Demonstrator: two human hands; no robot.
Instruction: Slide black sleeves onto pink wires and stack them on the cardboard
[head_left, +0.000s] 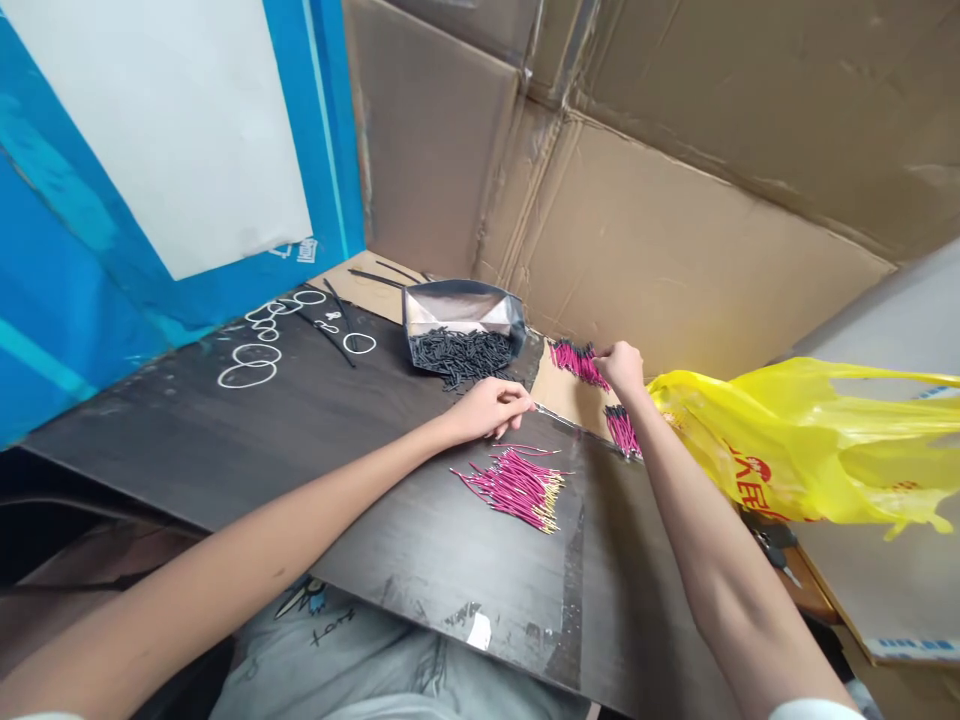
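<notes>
A: Left hand (491, 408), position?
B: Over the dark tabletop (330, 430), beyond the loose pink wires (517, 488) and just in front of the open-fronted box (457, 288). Fingers curled, thumb close to the forefinger. A thin pale line runs off from the fingertips; cannot tell whether they pinch anything.
A: And the right hand (622, 368)?
B: Farther out, at the right end of the far bundle (576, 362), fingertips touching or very near it. Fingers bent inward; the grip itself is hidden, so cannot tell if a wire is pinched.
A: Lie of the wires?
B: The loose ones fan out on the tabletop in front of the person, gold ends to the right, pale tips to the left. The far bundle lies on a flat cardboard piece (559, 385), dark at the upper ends. The near bundle (621, 430), also dark-ended, sits beside the right forearm.
A: Box contents?
B: Short black sleeves (461, 352), heaped, some spilling over the front edge.
A: Surroundings?
B: White rings (249, 376) and long black tubes (341, 322) at left. Yellow bag (810, 440) at right, partly behind the right forearm. Cardboard wall (720, 220) behind.
</notes>
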